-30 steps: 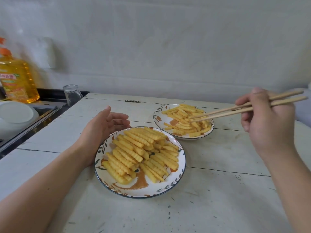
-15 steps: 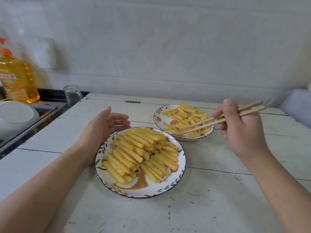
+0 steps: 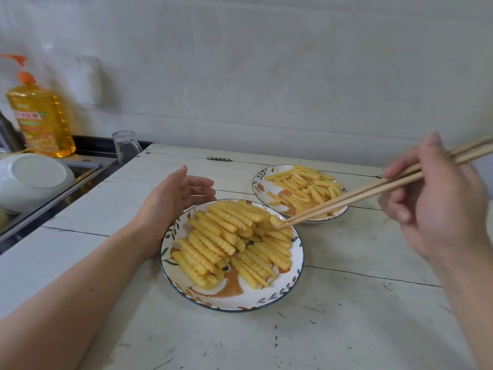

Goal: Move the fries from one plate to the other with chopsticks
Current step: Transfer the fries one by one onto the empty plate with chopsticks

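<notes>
Fries (image 3: 229,244) heaped on near plate (image 3: 266,303)

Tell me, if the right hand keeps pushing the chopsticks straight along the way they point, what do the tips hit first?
Probably the fries heaped on the near plate; the chopsticks in the right hand already seem to touch one there.

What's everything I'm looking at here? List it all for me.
near plate: one, white with leaf pattern, table centre, piled with fries
far plate: one, same pattern, behind and right, fewer fries
fries: many, yellow, crinkle-cut, on both plates
chopsticks: one pair, light wood, tips at a fry on the near plate
table: one, worn white planks
oil bottle: one, yellow with orange cap, far left
glass cup: one, clear, table's back-left corner
white bowl: one, in the sink, left
left hand: open, beside the near plate
right hand: holding the chopsticks
</notes>
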